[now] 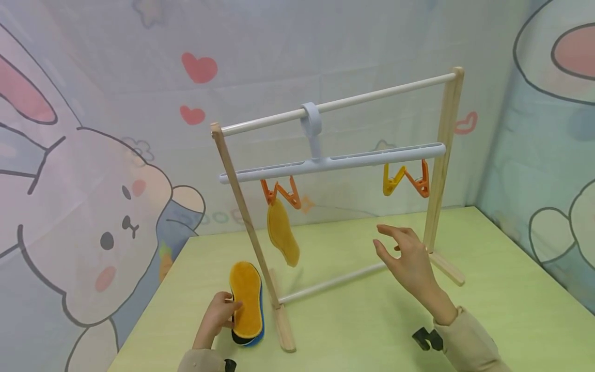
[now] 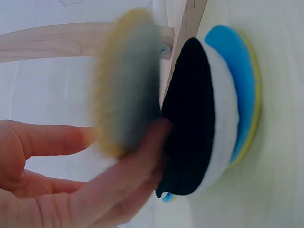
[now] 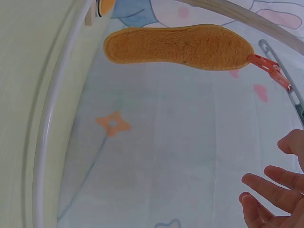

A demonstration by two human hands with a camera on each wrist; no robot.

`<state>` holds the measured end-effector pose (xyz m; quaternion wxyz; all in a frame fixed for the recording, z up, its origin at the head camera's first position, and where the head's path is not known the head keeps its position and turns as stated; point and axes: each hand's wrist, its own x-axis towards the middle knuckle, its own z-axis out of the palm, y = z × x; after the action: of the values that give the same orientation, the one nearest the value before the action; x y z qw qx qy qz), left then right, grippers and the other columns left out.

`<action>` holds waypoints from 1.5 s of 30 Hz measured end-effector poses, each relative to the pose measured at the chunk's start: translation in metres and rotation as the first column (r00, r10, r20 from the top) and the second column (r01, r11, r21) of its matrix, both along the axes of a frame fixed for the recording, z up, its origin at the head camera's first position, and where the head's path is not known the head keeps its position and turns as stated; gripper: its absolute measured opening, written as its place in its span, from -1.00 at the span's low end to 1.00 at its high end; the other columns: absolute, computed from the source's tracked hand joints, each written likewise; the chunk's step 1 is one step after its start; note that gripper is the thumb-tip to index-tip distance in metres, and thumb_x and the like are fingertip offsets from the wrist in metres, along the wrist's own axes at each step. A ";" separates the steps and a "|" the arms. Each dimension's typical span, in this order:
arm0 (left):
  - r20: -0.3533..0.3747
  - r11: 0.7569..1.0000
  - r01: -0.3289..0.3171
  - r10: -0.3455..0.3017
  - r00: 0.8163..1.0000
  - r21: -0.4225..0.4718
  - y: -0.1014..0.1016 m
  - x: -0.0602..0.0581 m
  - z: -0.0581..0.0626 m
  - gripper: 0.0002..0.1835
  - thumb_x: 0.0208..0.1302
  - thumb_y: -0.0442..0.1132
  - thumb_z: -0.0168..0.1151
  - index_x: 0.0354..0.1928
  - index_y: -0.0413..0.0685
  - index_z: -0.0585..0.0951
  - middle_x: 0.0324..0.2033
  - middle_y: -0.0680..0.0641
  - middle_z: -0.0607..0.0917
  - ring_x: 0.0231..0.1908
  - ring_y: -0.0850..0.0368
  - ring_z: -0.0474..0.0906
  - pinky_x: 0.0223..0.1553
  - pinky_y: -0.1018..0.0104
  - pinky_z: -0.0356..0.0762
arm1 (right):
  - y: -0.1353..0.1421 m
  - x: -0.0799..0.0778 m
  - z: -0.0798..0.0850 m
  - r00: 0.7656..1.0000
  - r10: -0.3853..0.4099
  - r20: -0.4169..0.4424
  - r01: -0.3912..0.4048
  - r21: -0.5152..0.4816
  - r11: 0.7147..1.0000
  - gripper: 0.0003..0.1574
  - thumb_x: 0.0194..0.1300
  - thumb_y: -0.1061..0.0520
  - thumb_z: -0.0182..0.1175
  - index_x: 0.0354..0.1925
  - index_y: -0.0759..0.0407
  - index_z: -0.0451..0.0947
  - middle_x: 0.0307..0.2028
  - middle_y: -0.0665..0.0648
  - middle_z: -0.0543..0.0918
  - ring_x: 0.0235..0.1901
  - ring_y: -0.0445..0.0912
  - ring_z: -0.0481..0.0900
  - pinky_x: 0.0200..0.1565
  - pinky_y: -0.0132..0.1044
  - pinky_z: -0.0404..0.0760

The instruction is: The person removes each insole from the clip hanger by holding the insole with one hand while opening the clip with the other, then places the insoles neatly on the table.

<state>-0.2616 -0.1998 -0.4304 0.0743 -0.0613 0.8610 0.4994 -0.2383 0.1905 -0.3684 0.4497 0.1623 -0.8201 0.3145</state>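
Observation:
At the stand's left foot, my left hand (image 1: 219, 313) pinches a fuzzy yellow insole (image 1: 248, 299) between thumb and fingers. In the left wrist view that insole is blurred and tilted up off a stack, where a black insole (image 2: 190, 118), a white layer (image 2: 224, 95) and a blue insole (image 2: 243, 90) show. My right hand (image 1: 411, 263) is in the air with fingers and thumb apart, holding nothing, below a yellow clip (image 1: 392, 182) and an orange clip (image 1: 422, 183). Another yellow insole (image 1: 282, 232) hangs from orange clips (image 1: 290, 195) at the hanger's left side.
A pale hanger (image 1: 334, 164) hooks over the white top rod (image 1: 372, 96) of a wooden stand (image 1: 443, 155). A white lower rod (image 1: 332, 283) joins the stand's feet on the light green table (image 1: 353, 330). Behind it hangs a cartoon-printed cloth (image 1: 260, 51).

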 end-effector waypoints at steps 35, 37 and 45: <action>-0.307 0.994 -0.073 0.044 0.951 -0.085 0.018 0.019 0.043 -0.60 0.25 -0.32 -0.04 0.10 -0.39 0.33 -0.03 -0.48 0.45 -0.13 -0.32 0.50 -0.43 0.19 0.59 | 0.000 0.001 0.000 0.999 -0.006 0.038 0.006 0.011 1.000 -0.65 0.00 0.25 0.27 -0.16 0.23 0.57 -0.27 0.15 0.67 -0.26 -0.03 0.52 -0.46 -0.24 0.55; -0.344 0.994 -0.081 0.051 0.938 -0.075 0.022 0.023 0.050 -0.62 0.26 -0.33 -0.04 0.09 -0.37 0.35 -0.03 -0.46 0.47 -0.14 -0.30 0.52 -0.40 0.20 0.59 | 0.000 0.001 0.000 0.999 -0.005 0.040 0.005 0.010 1.000 -0.66 0.00 0.25 0.27 -0.16 0.23 0.57 -0.27 0.15 0.67 -0.26 -0.03 0.52 -0.46 -0.22 0.55; -0.432 0.995 -0.082 0.049 0.901 -0.058 0.034 0.035 0.071 -0.65 0.28 -0.31 -0.02 0.09 -0.28 0.39 -0.01 -0.38 0.50 -0.13 -0.24 0.52 -0.29 0.17 0.58 | 0.000 0.000 -0.001 1.000 -0.003 0.027 0.002 0.011 1.000 -0.66 0.00 0.26 0.26 -0.16 0.24 0.56 -0.27 0.16 0.67 -0.26 -0.02 0.52 -0.47 -0.21 0.55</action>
<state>-0.2266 -0.1656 -0.3596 -0.1362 0.0186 0.8717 0.4704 -0.2384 0.1904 -0.3691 0.4380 0.1595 -0.8281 0.3115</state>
